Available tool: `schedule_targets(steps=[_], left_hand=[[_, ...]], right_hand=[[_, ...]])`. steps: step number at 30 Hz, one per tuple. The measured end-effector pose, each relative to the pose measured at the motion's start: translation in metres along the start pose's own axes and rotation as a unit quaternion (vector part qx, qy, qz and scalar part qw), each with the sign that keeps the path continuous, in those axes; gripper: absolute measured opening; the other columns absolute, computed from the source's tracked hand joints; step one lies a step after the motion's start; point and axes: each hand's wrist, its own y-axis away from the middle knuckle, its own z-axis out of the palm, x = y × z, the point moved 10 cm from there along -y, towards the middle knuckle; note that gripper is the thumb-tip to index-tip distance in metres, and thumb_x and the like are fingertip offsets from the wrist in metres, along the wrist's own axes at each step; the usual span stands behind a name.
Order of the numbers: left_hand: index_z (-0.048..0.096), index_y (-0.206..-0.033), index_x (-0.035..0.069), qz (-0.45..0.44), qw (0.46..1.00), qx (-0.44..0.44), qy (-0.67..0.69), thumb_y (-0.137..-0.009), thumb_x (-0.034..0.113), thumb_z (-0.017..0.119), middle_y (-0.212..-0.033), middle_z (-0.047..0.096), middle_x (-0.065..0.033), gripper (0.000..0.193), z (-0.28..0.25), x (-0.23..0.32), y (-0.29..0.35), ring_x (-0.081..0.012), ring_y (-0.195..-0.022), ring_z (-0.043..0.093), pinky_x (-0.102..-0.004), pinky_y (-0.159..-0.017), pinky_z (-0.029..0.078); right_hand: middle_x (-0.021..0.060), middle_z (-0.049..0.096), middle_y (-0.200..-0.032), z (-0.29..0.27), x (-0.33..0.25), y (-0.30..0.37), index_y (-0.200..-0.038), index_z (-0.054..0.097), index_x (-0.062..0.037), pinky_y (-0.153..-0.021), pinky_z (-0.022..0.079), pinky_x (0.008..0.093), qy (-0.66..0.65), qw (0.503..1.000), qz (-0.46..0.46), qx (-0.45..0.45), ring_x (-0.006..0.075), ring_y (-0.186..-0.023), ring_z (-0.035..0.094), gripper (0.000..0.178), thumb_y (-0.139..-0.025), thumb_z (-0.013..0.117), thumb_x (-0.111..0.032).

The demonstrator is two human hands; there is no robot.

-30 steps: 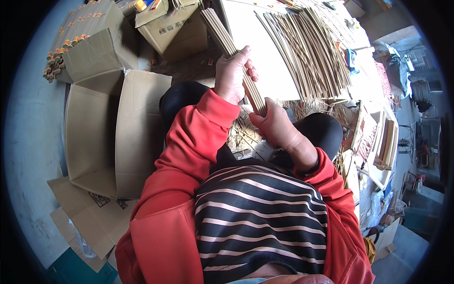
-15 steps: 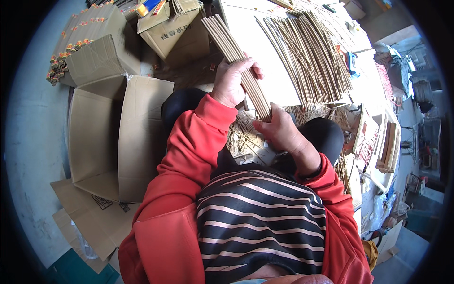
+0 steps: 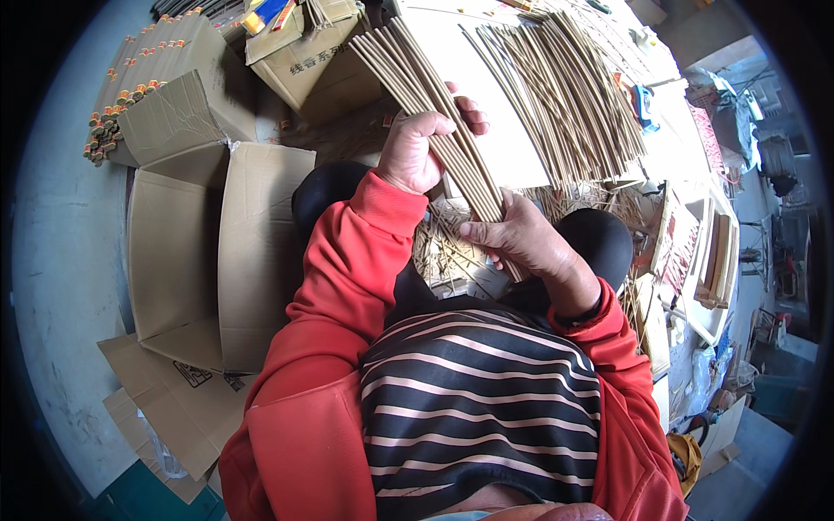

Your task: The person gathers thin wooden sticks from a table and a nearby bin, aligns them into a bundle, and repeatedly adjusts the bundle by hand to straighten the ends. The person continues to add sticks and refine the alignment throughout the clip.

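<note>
A slanting bundle of thin brown incense sticks (image 3: 467,174) is held in front of me, its far ends fanned slightly apart. My left hand (image 3: 413,153) is closed round the middle of the bundle, thumb on top and fingers curled over the far side. Lower down, my right hand (image 3: 526,238) grips the near end, with its thumb across the sticks and the tips poking out below. On the white tabletop (image 3: 491,130) beyond lies a wide layer of more incense sticks (image 3: 569,100), roughly side by side.
To my left stands an open cardboard box (image 3: 178,260). Behind it are stacked wrapped tubes (image 3: 130,82) and a closed carton (image 3: 308,65). Broken sticks (image 3: 447,247) lie heaped between my knees. A blue tape-like tool (image 3: 643,106) rests at the table's right side, wooden pieces (image 3: 719,260) farther right.
The bundle has come slightly nearer and its far ends have spread apart. My right hand has shifted along the sticks, so their near tips now show below it.
</note>
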Motion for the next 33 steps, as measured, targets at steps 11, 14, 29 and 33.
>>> schedule_targets(steps=[11, 14, 29, 33], left_hand=[[0.048, -0.111, -0.004, -0.008, 0.999, -0.008, 0.05, -0.057, -0.002, 0.045, -0.101, 0.052, -0.0183, 0.054, 0.001, 0.0, 0.0, -0.032, -0.096, 0.051, -0.0425, -0.094, 0.041], [0.047, -0.112, -0.005, -0.004, 0.999, -0.008, 0.049, -0.055, 0.0, 0.044, -0.102, 0.052, -0.0195, 0.057, 0.001, 0.0, -0.001, -0.0329, -0.099, 0.05, -0.0434, -0.096, 0.04], [0.047, -0.116, -0.001, -0.023, 0.998, -0.034, 0.052, -0.058, -0.001, 0.045, -0.109, 0.052, -0.0186, 0.057, 0.009, 0.0, -0.001, -0.0352, -0.107, 0.05, -0.0479, -0.1, 0.036], [0.046, -0.117, 0.003, -0.015, 1.0, 0.009, 0.019, -0.067, -0.006, 0.047, -0.11, 0.052, -0.0185, 0.051, 0.001, -0.001, 0.0, -0.0349, -0.107, 0.051, -0.05, -0.099, 0.036]], right_hand=[[-0.0008, 0.051, -0.062, 0.003, -0.001, 0.001, -0.1, 0.051, -0.0013, -0.041, 0.039, 0.0189, -0.066, 0.997, -0.017, -0.038, 0.006, -0.045, 0.046, 0.035, -0.087, 0.058, -0.033], [0.0012, 0.052, -0.065, 0.001, 0.003, 0.002, -0.102, 0.052, -0.0018, -0.042, 0.04, 0.0198, -0.087, 0.996, 0.002, -0.025, 0.0076, -0.047, 0.047, 0.039, -0.091, 0.049, -0.039], [0.0067, 0.058, -0.068, -0.007, 0.005, 0.003, -0.098, 0.055, -0.0017, -0.048, 0.044, 0.0238, -0.099, 0.995, 0.013, -0.021, 0.0133, -0.053, 0.054, 0.05, -0.093, 0.036, -0.047], [0.0075, 0.058, -0.064, -0.009, 0.01, 0.001, -0.099, 0.056, -0.0018, -0.045, 0.045, 0.0239, -0.084, 0.996, 0.023, -0.019, 0.014, -0.05, 0.055, 0.052, -0.092, 0.037, -0.049]])
